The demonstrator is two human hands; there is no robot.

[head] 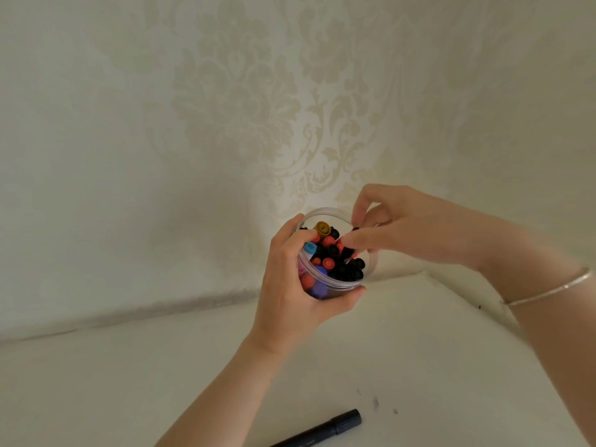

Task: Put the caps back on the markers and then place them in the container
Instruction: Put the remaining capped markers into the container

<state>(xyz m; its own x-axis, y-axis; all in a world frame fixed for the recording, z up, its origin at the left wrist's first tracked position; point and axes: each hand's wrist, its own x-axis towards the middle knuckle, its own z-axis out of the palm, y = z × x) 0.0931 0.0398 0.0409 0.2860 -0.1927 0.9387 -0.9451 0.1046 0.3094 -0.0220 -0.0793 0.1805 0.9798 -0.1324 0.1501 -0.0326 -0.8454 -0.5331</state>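
The left hand (292,285) has its grip wrapped around the clear container (335,287). The right hand (403,227) pinches narrowly among the markers (329,253); what it holds cannot be told. One capped black marker (325,429) lies on the table (129,382) at 6 o'clock, its axis running from 8 to 2 o'clock, the cap nearer the right hand.

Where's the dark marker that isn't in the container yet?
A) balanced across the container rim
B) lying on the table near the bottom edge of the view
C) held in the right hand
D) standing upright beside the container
B: the dark marker lies flat on the white table, capped, below both arms, while the left hand holds the clear container and the right hand reaches into it.
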